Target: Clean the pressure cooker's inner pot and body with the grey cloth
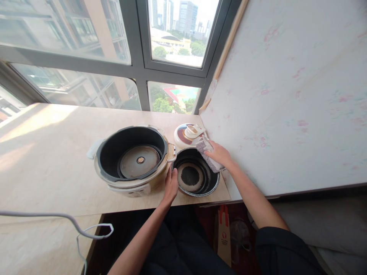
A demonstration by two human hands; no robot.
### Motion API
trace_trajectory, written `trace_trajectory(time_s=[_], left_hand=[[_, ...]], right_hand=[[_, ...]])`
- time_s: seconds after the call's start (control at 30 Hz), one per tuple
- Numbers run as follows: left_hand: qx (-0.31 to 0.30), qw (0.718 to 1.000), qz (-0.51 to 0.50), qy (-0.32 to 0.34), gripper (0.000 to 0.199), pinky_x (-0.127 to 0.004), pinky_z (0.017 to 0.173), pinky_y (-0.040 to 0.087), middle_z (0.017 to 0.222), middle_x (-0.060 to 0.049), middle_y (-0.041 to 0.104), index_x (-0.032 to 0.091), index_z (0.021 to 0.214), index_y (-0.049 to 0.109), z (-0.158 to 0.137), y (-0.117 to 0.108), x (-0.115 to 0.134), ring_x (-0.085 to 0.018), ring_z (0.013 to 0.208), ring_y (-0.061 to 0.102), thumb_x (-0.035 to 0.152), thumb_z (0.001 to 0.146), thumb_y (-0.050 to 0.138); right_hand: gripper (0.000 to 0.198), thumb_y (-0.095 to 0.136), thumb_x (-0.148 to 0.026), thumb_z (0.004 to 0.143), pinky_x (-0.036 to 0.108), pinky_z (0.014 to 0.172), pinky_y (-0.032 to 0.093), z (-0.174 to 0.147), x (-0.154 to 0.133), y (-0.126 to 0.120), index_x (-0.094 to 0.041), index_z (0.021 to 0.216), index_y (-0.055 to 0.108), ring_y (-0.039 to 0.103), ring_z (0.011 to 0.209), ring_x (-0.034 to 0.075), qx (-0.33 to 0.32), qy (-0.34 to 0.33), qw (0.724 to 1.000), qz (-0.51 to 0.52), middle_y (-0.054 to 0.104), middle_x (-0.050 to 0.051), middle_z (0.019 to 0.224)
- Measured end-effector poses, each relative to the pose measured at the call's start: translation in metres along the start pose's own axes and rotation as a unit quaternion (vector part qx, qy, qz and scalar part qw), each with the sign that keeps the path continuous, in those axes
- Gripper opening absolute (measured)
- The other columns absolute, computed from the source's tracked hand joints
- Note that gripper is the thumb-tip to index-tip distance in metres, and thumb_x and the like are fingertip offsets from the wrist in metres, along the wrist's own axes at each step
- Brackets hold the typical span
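A dark round inner pot (205,187) stands on the wooden sill, near its front right corner. My left hand (171,186) rests against the pot's left side, fingers stretched along the wall. In my right hand (219,153) is a grey-and-white cloth (210,162), which hangs over the pot's right rim. Left of the pot is the open body of an electric pressure cooker (130,183), black inside with a metal heating plate at the bottom. Behind the pot lies the cooker's white and brown lid (186,137).
The pale wooden sill (51,164) runs along a grey-framed window (137,57). A flowered wall (286,95) closes off the right side. A grey cable (57,214) crosses at lower left. Below the sill edge stand a paper bag (224,240) and a clear plastic bag (240,235).
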State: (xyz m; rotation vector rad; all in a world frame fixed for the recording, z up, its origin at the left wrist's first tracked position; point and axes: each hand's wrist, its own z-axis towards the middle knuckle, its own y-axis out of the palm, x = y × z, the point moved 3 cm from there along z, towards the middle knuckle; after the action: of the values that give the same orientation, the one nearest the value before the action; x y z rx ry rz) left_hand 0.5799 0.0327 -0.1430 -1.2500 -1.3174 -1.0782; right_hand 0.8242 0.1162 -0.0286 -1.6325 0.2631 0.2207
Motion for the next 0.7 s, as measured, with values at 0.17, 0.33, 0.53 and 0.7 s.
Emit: trace_trajectory(time_s=[0.17, 0.33, 0.53, 0.7], left_hand=[[0.007, 1.0, 0.0, 0.002, 0.063, -0.043, 0.127, 0.011, 0.161, -0.007, 0.034, 0.023, 0.15, 0.043, 0.0, 0.0, 0.002, -0.024, 0.152, 0.023, 0.058, 0.098, 0.041], [0.015, 1.0, 0.003, 0.005, 0.061, -0.044, 0.126, 0.015, 0.158, -0.008, 0.039, 0.023, 0.148, 0.045, 0.002, 0.001, -0.002, -0.025, 0.15, 0.028, 0.056, 0.098, 0.042], [0.017, 0.999, -0.001, 0.045, 0.055, -0.043, 0.125, 0.018, 0.156, -0.009, 0.043, 0.021, 0.146, 0.047, 0.005, 0.002, -0.005, -0.025, 0.148, 0.033, 0.048, 0.098, 0.043], [0.014, 0.999, 0.001, 0.036, 0.053, -0.043, 0.123, 0.023, 0.152, -0.012, 0.047, 0.016, 0.144, 0.049, 0.006, 0.002, -0.006, -0.025, 0.145, 0.039, 0.042, 0.098, 0.043]], right_hand=[[0.069, 0.058, -0.042, 0.088, 0.042, 0.093, 0.046, 0.015, -0.039, 0.012, -0.025, 0.152, 0.04, 0.058, 0.111, 0.032, 0.013, -0.063, 0.994, -0.087, 0.058, 0.015, 0.132], [0.065, 0.057, -0.036, 0.088, 0.045, 0.094, 0.045, 0.017, -0.082, 0.026, -0.023, 0.15, 0.042, 0.053, 0.115, 0.034, 0.017, -0.128, 0.985, -0.116, 0.055, 0.018, 0.128], [0.062, 0.058, -0.031, 0.088, 0.043, 0.093, 0.046, 0.002, -0.121, 0.032, -0.022, 0.147, 0.043, 0.052, 0.116, 0.034, -0.015, -0.139, 0.983, -0.117, 0.052, 0.018, 0.127], [0.056, 0.058, -0.034, 0.087, 0.039, 0.083, 0.052, -0.014, -0.143, 0.036, -0.02, 0.139, 0.042, 0.059, 0.108, 0.032, -0.027, -0.101, 0.985, -0.134, 0.051, 0.017, 0.125]])
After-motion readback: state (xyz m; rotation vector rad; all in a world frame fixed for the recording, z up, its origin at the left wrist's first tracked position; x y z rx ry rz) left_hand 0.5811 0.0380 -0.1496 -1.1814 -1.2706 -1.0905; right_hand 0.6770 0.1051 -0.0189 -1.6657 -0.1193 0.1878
